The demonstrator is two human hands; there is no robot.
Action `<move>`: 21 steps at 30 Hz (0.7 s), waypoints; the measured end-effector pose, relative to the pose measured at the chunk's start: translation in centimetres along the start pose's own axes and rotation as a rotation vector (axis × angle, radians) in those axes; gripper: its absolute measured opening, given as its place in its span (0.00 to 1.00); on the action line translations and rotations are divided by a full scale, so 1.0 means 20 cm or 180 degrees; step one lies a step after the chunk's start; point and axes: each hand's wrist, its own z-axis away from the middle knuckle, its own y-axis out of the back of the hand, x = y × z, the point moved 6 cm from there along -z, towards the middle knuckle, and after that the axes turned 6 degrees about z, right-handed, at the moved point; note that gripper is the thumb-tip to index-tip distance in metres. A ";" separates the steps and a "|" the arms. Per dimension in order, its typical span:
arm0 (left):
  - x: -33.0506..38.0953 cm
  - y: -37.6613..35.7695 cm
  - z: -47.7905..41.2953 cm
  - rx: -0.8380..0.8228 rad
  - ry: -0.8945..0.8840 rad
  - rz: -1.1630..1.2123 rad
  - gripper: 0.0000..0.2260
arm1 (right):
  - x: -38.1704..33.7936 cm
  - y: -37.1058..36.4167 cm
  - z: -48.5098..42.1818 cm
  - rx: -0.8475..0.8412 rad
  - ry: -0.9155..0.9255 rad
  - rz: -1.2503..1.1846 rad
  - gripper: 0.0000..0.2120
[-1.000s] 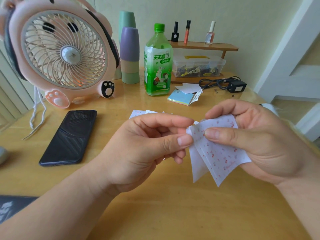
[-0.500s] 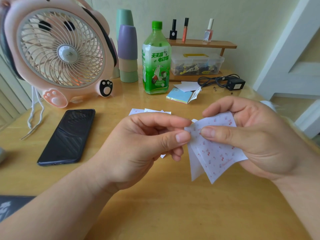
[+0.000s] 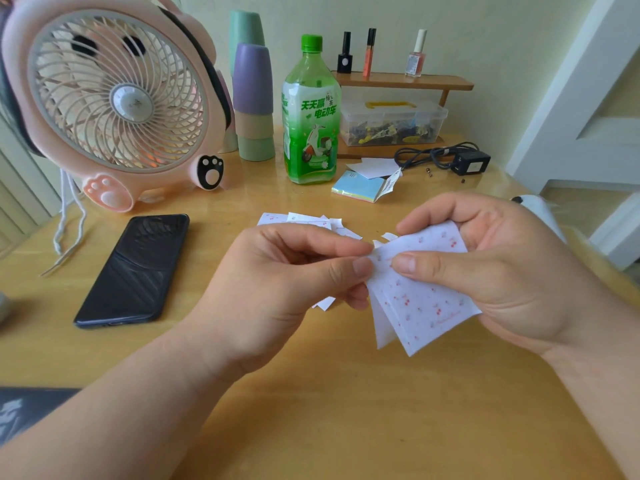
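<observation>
A folded white paper with small red cherry prints (image 3: 420,299) hangs above the wooden table (image 3: 311,410) between both hands. My right hand (image 3: 512,271) holds it from the right, thumb pressed on its printed face and fingers curled behind. My left hand (image 3: 277,282) pinches the paper's left corner between thumb and forefinger. More sheets of the same printed paper (image 3: 301,220) lie flat on the table behind my left hand, partly hidden by it.
A black phone (image 3: 135,268) lies at left. A pink fan (image 3: 114,98), stacked cups (image 3: 252,98), a green bottle (image 3: 311,112), a coloured notepad (image 3: 360,185), a charger with cable (image 3: 471,161) and a small shelf with a plastic box (image 3: 391,119) stand at the back.
Both hands with the folded paper have hardly moved; the grip is the same. The camera view shifted slightly.
</observation>
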 end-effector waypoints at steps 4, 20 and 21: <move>-0.03 0.03 0.00 0.0346 0.0114 -0.0139 0.05 | 0.02 -0.01 -0.01 0.0090 -0.0022 0.0051 0.14; -0.04 0.07 -0.02 0.0825 0.0200 0.0492 0.14 | 0.00 0.00 -0.01 0.0021 0.0142 -0.0337 0.29; -0.04 0.07 -0.02 0.0844 0.0212 0.0506 0.14 | 0.00 0.00 -0.01 0.0027 0.0173 -0.0292 0.28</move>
